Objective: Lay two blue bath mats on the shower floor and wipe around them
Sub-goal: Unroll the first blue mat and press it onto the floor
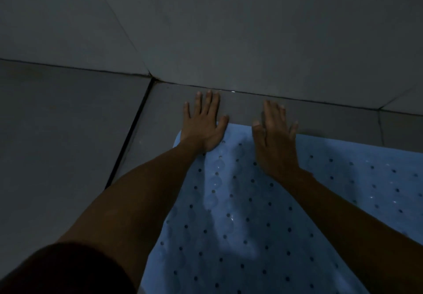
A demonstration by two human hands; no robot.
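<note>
A blue bath mat (240, 213) with drain holes lay flat on the grey tiled shower floor (68, 133), its far edge near the wall (251, 30). Left hand (202, 123) and right hand (275, 140) pressed that edge, fingers spread, holding nothing.

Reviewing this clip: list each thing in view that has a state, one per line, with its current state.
Blue perforated rubber bath mat: lying spread on the floor, far edge short of the wall, some ripples showing.
Left hand: open, flat, palm down over the mat's far left corner, fingers reaching onto the tile.
Right hand: open, flat, palm down at the mat's far edge.
Grey tiled floor: bare left of the mat; too dim to judge wetness.
</note>
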